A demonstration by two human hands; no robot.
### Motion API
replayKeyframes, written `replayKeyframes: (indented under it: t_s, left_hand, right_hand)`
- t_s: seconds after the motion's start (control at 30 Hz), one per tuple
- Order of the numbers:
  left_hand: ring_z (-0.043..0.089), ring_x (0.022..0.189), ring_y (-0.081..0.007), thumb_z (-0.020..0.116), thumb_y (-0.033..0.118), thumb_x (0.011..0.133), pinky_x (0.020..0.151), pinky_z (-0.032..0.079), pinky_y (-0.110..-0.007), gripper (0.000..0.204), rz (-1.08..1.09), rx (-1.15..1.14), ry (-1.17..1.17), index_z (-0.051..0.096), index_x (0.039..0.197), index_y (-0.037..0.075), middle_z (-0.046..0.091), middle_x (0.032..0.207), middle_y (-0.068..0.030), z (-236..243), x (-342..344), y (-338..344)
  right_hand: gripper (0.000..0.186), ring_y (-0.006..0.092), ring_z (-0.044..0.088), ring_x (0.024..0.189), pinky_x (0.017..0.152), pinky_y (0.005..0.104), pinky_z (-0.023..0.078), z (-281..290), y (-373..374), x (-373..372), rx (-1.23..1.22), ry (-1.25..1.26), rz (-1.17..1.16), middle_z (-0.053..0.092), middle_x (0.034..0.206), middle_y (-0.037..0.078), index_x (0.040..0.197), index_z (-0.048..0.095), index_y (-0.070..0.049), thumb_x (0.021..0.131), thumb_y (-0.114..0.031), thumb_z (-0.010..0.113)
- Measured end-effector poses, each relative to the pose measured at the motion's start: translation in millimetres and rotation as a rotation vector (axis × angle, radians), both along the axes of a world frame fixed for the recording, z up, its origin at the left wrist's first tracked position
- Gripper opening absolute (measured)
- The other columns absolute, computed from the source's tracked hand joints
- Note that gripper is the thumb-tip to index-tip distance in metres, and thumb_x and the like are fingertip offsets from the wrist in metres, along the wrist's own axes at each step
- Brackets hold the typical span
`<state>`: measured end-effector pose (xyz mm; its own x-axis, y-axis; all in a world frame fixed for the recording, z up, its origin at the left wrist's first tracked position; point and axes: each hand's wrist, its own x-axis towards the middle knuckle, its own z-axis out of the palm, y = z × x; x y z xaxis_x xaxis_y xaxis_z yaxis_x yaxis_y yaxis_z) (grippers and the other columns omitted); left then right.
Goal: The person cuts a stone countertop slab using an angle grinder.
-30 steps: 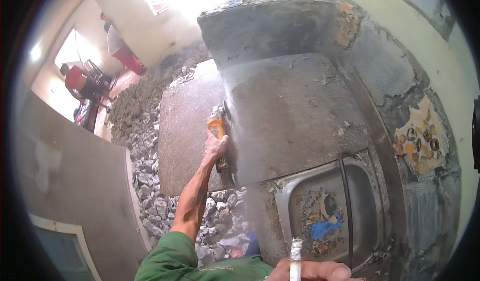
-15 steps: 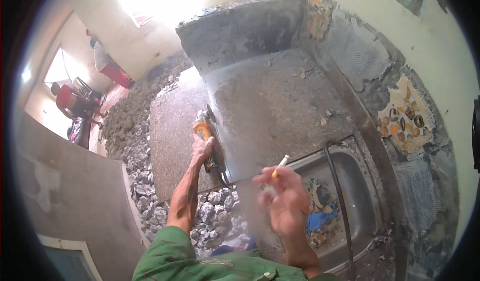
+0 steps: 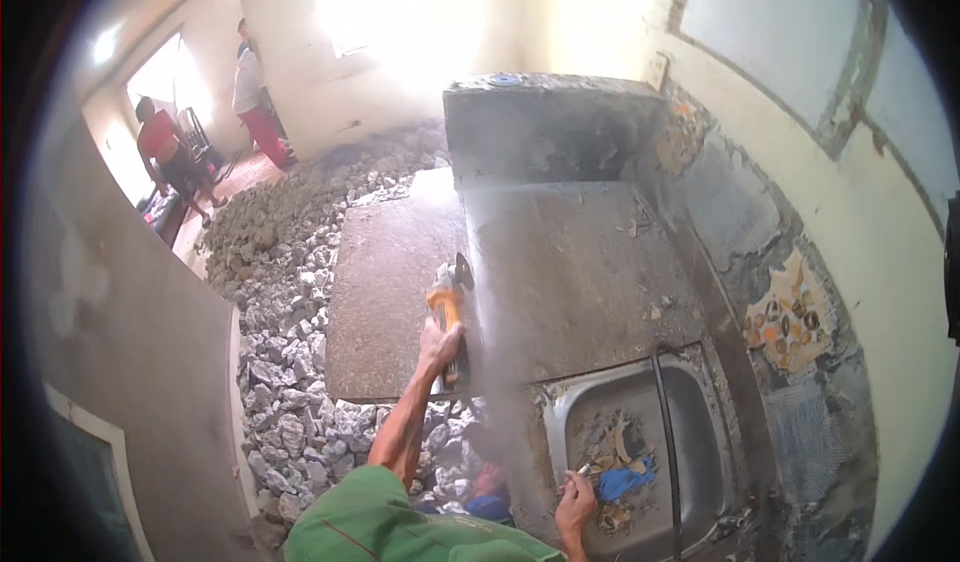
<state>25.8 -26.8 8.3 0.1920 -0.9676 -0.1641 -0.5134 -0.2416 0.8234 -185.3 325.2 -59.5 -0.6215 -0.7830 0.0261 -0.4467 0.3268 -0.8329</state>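
My left hand point(image 3: 441, 345) is wrapped round an orange and black angle grinder point(image 3: 446, 307), its disc pointing away from me. The grinder rests along the line between a loose-looking speckled slab point(image 3: 390, 292) on the left and the dusty countertop point(image 3: 580, 282) on the right. My right hand point(image 3: 575, 507), low in view, is pinched on a small white cigarette point(image 3: 584, 471). That hand hovers by the near left side of a metal sink point(image 3: 557, 412), whose basin holds debris and a blue crumpled piece point(image 3: 628, 478).
Broken rubble point(image 3: 290, 362) spreads beneath and left of the slab. A black hose or rod point(image 3: 668, 432) crosses the sink. A raised block point(image 3: 550, 132) closes the counter's far end. Two people point(image 3: 165, 147) stand at the far left. Dust hazes the air.
My right hand has dropped from above the counter's near edge to beside the sink, still with the cigarette. My left hand keeps its grip on the grinder; the view has shifted.
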Motion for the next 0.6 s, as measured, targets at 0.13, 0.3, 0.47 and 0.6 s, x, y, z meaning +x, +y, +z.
replayKeyframes:
  t_s: [0.13, 0.3, 0.47, 0.6]
  left_hand:
    - [0.059, 0.069, -0.0138, 0.069, 0.031, 0.074, 0.058, 0.048, -0.028, 0.043, -0.080, 0.043, 0.622, 0.056, 0.096, -0.004, 0.062, 0.079, -0.0076, 6, 49, 69]
    - [0.059, 0.055, -0.0160, 0.068, 0.021, 0.075, 0.047, 0.049, -0.030, 0.030, 0.014, 0.192, 1.102, 0.057, 0.092, -0.001, 0.059, 0.070, -0.0070, 21, 120, 123]
    - [0.060, 0.055, -0.0177, 0.059, 0.010, 0.076, 0.051, 0.051, -0.030, 0.017, -0.041, 0.021, 1.013, 0.057, 0.089, -0.001, 0.060, 0.072, -0.0088, 32, 223, 171]
    - [0.060, 0.056, -0.0187, 0.062, 0.021, 0.078, 0.051, 0.050, -0.030, 0.020, 0.143, -0.112, 1.092, 0.058, 0.086, 0.004, 0.060, 0.069, -0.0067, 27, 279, 227]
  right_hand:
    - [0.018, 0.0255, 0.062, 0.066, 0.061, 0.0368, 0.047, 5, 4, 22, -0.075, 0.175, 0.064, 0.062, 0.079, 0.014, 0.098, 0.065, -0.001, 0.086, -0.003, 0.051]
    - [0.021, 0.0282, 0.061, 0.073, 0.068, 0.0389, 0.046, -17, 9, 48, 0.026, 0.118, -0.075, 0.061, 0.084, 0.016, 0.103, 0.063, -0.001, 0.088, -0.007, 0.048]
    - [0.027, 0.0346, 0.058, 0.095, 0.083, 0.0432, 0.044, -39, 5, 62, -0.055, 0.278, -0.177, 0.059, 0.104, 0.022, 0.111, 0.058, 0.002, 0.089, -0.009, 0.048]
    - [0.068, 0.0397, 0.034, 0.131, 0.108, 0.0478, 0.030, -45, 23, 81, -0.048, 0.426, -0.179, 0.036, 0.141, 0.024, 0.139, 0.036, -0.003, 0.083, -0.029, 0.066]
